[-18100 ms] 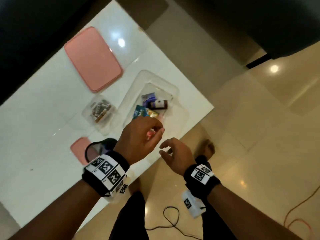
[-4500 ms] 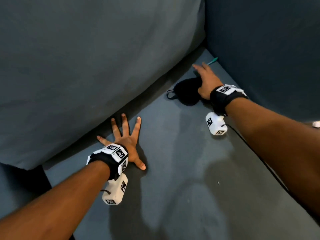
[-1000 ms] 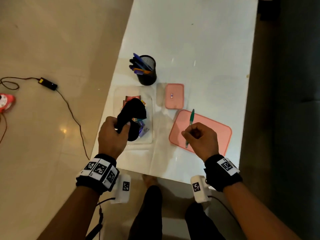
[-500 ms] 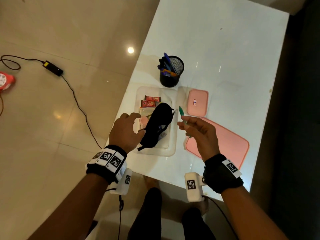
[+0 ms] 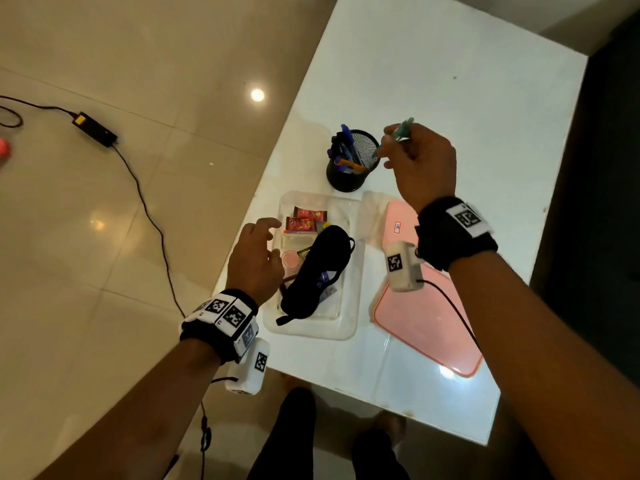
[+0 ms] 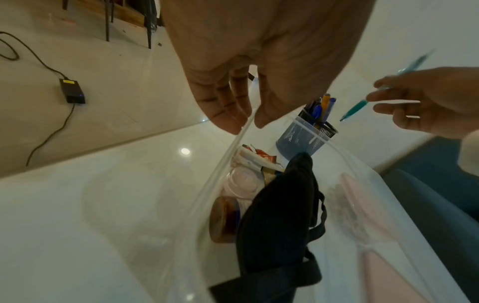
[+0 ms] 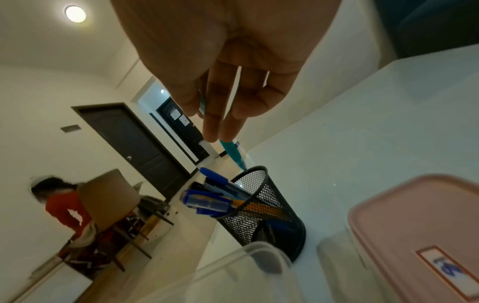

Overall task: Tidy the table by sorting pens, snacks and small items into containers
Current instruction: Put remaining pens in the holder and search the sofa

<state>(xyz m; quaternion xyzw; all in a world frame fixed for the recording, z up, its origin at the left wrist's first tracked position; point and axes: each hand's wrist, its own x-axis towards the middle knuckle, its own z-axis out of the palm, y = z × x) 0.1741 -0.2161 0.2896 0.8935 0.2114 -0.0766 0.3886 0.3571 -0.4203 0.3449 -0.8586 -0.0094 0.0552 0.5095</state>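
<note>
White worktop [image 5: 433, 81] seen from above, beside a tiled floor [image 5: 104, 237]. Right hand [image 5: 420, 164] raised over the worktop, thumb and fingers pinching a teal pen [image 5: 398, 133], tip angled down toward the rim of a black mesh pen holder [image 5: 349, 174]; in the right wrist view, tip just above the holder's rim, not yet inside. Holder upright, loaded with blue pens [image 7: 210, 196] and an orange one [image 5: 348, 164], leaning to one side.

Just in front of the holder, a clear plastic container [image 5: 311, 327] on the worktop. Inside it: red snack packets [image 5: 304, 220] at the far end, a small pink round item [image 5: 289, 259], a brown-capped jar [image 6: 223, 219] lying on its side, and a black eye mask [image 5: 318, 271] draped lengthwise over the contents, strap [image 5: 282, 319] trailing at the near end. Left hand [image 5: 254, 261] hovering at the container's left edge, fingers loosely curled, holding nothing, apart from the mask.

To the right of the container, a small pink lid [image 5: 398, 230] and, nearer, a large pink lid [image 5: 426, 323], both flat on the worktop. On the floor to the left, a black power adapter [image 5: 95, 129] with its cable [image 5: 152, 220].
</note>
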